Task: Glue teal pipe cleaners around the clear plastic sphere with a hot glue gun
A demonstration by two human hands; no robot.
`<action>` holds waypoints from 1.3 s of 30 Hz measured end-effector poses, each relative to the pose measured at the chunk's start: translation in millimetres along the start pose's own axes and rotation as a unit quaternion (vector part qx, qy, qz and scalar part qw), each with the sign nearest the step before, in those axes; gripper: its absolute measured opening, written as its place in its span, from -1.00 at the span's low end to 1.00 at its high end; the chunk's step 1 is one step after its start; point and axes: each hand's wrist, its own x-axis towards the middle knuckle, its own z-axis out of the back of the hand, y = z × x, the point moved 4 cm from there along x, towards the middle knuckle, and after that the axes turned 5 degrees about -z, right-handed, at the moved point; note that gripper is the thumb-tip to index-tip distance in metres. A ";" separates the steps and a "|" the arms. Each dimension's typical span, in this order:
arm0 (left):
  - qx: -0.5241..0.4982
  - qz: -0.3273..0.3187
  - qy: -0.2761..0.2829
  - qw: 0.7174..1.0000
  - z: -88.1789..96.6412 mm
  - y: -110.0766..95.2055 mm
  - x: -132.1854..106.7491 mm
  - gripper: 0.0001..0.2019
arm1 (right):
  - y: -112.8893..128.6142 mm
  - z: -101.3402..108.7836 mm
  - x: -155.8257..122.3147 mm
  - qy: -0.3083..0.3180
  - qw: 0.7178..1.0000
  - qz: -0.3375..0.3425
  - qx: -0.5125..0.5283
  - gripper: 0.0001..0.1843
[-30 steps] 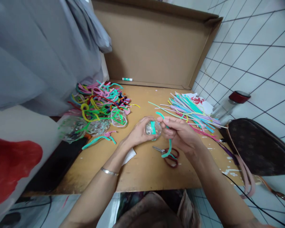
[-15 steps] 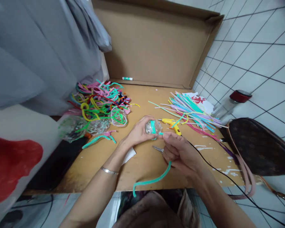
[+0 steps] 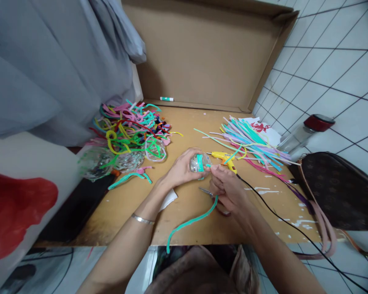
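Note:
My left hand (image 3: pixel 184 166) is closed around a small clear, rounded plastic piece (image 3: pixel 205 158) that has a teal strip (image 3: pixel 199 161) across it. Pinched in my right hand (image 3: pixel 222 179) is a teal pipe cleaner (image 3: pixel 190 221), its short end close to the clear piece's right side. I cannot tell whether that end touches it. The long free part curves down past the table's front edge. Scissors (image 3: pixel 206 191) lie partly hidden beneath my right hand. Just behind that hand a yellow glue gun (image 3: pixel 223 157) rests on the table, a teal pipe cleaner lying across it.
A tangled heap of coloured pipe cleaners (image 3: pixel 131 126) and clear plastic pieces (image 3: pixel 96 163) sits left, beside a black flat object (image 3: pixel 76 208). Straight pipe cleaners (image 3: pixel 248 136), a bottle (image 3: pixel 297 136) and a brown bag (image 3: pixel 340 192) are right. The glue gun's cord (image 3: pixel 272 212) runs toward me.
My right hand has shifted slightly left and up, closer to the clear piece. The pipe cleaner's hanging part has swung left, and more of the scissors shows. The view has shifted slightly.

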 end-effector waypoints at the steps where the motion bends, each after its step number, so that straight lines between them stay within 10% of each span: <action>1: -0.001 -0.001 0.000 1.000 0.2 -0.7 0.1 -0.44 | 1.1 -0.3 -0.3 -0.008 1.000 0.006 -0.002 -0.63; 19: 0.040 -0.012 -0.037 0.998 0.0 -1.3 -0.7 -0.49 | -11.2 24.3 9.6 -0.162 0.959 0.162 -0.166 -0.76; 29: 0.122 0.016 -0.127 0.984 5.0 8.8 -4.7 -0.46 | 8.6 29.8 60.0 -0.181 0.939 0.232 -0.180 -0.74; 34: 0.150 0.012 -0.137 0.979 7.1 12.8 -7.0 -0.46 | 5.0 29.0 53.4 -0.166 0.817 0.324 -0.448 -0.68; 39: 0.151 0.000 -0.129 0.980 6.3 14.3 -7.1 -0.45 | 55.4 40.9 48.6 -0.274 0.667 0.318 -0.615 -0.56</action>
